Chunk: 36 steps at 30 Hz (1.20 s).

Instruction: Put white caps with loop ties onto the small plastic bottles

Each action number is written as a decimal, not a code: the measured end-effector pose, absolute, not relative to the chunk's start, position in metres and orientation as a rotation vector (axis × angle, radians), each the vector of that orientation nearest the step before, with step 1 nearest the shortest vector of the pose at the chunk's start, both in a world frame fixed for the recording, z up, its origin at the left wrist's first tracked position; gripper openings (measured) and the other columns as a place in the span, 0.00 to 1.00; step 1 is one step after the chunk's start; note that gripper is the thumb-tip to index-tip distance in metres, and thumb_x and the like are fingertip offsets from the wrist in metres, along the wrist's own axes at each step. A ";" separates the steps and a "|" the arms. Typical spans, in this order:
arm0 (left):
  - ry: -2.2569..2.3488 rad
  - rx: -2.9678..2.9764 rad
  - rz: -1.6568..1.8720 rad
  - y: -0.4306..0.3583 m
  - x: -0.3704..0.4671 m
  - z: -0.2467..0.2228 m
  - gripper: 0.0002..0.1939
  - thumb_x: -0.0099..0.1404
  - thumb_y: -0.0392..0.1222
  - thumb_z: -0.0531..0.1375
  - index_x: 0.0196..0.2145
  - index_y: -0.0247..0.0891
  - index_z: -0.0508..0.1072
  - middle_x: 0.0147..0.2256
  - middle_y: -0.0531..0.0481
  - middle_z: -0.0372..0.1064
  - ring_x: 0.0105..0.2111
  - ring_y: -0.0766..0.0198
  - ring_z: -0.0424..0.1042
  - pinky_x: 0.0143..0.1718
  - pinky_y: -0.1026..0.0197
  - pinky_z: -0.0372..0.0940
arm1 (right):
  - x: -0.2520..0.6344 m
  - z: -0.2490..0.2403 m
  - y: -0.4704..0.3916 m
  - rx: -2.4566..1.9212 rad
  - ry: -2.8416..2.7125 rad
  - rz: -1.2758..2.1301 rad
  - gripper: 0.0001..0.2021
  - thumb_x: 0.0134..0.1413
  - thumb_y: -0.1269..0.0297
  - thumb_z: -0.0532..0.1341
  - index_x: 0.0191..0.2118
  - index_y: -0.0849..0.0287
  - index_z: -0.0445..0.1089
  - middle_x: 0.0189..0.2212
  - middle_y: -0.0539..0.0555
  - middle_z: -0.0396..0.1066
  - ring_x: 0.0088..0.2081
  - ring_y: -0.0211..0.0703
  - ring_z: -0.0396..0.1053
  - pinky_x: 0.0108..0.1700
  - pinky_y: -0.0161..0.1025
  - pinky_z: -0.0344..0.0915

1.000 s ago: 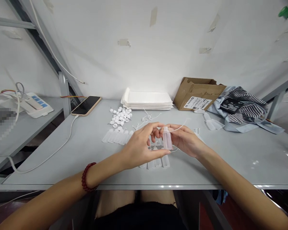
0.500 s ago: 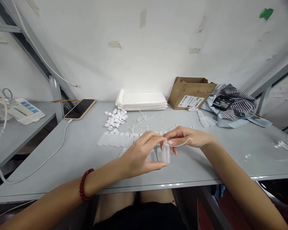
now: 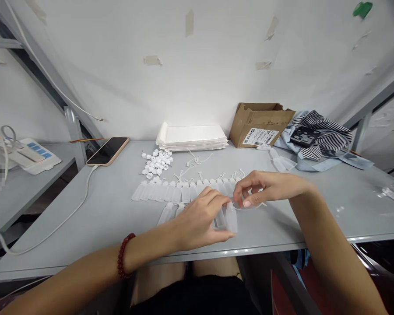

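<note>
My left hand (image 3: 203, 214) has a small translucent plastic bottle (image 3: 231, 218) between thumb and forefinger, low over the table's front part. A thin white strap (image 3: 251, 208) runs rightward from near the bottle's neck, under my right hand (image 3: 264, 189). That right hand is just right of the bottle, its fingers bent and apart with nothing visible in them. Behind my hands lies a row of similar bottles (image 3: 169, 191), several with strap ends sticking up. A second row in front, with one bottle (image 3: 165, 213) at its left end, is partly covered by my left hand.
Small white caps (image 3: 156, 163) lie in a pile left of a stack of white envelopes (image 3: 192, 136). A cardboard box (image 3: 262, 127), striped cloth (image 3: 320, 135) and loose bottles (image 3: 280, 161) are at back right. A charging phone (image 3: 108, 151) trails its cable leftward.
The bottle in my left hand has come down and slightly right. My right hand has let go of its top and moved a little to the right, fingers loosened.
</note>
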<state>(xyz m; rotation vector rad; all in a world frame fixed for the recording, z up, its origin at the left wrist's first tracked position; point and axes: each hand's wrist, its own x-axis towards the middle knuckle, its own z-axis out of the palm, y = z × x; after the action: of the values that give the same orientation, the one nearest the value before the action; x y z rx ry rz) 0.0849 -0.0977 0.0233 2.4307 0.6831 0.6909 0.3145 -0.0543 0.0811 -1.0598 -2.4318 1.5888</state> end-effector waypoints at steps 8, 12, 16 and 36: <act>0.780 2.632 0.628 -0.101 0.094 0.018 0.22 0.55 0.45 0.66 0.44 0.29 0.69 0.38 0.43 0.68 0.42 0.53 0.60 0.44 0.53 0.64 | 0.319 0.078 -0.049 -1.107 -2.608 1.412 0.14 0.51 0.55 0.63 0.36 0.62 0.76 0.31 0.53 0.76 0.28 0.36 0.62 0.31 0.35 0.58; 0.857 2.672 0.545 -0.099 0.096 0.018 0.23 0.56 0.48 0.65 0.43 0.28 0.70 0.37 0.42 0.67 0.42 0.52 0.59 0.46 0.52 0.63 | 0.310 0.075 -0.052 -1.079 -2.632 1.330 0.12 0.52 0.58 0.63 0.35 0.62 0.77 0.30 0.52 0.76 0.27 0.36 0.60 0.32 0.36 0.57; 0.914 2.690 0.480 -0.098 0.096 0.019 0.24 0.56 0.49 0.64 0.44 0.29 0.71 0.38 0.41 0.65 0.43 0.51 0.58 0.46 0.51 0.62 | 0.304 0.071 -0.054 -1.085 -2.662 1.261 0.09 0.51 0.61 0.62 0.33 0.61 0.77 0.29 0.51 0.75 0.29 0.37 0.61 0.33 0.36 0.57; 1.034 2.673 0.427 -0.096 0.095 0.020 0.23 0.56 0.52 0.62 0.41 0.29 0.71 0.38 0.41 0.63 0.42 0.51 0.57 0.46 0.50 0.60 | 0.294 0.059 -0.055 -1.223 -2.673 1.070 0.06 0.48 0.70 0.61 0.33 0.59 0.76 0.28 0.49 0.74 0.28 0.37 0.63 0.33 0.35 0.59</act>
<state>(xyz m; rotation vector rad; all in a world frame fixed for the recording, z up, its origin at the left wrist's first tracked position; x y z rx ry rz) 0.0954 -0.0959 0.0198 2.6733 1.0340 0.4267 0.2939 -0.0550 0.0590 -1.2232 -2.6731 1.0700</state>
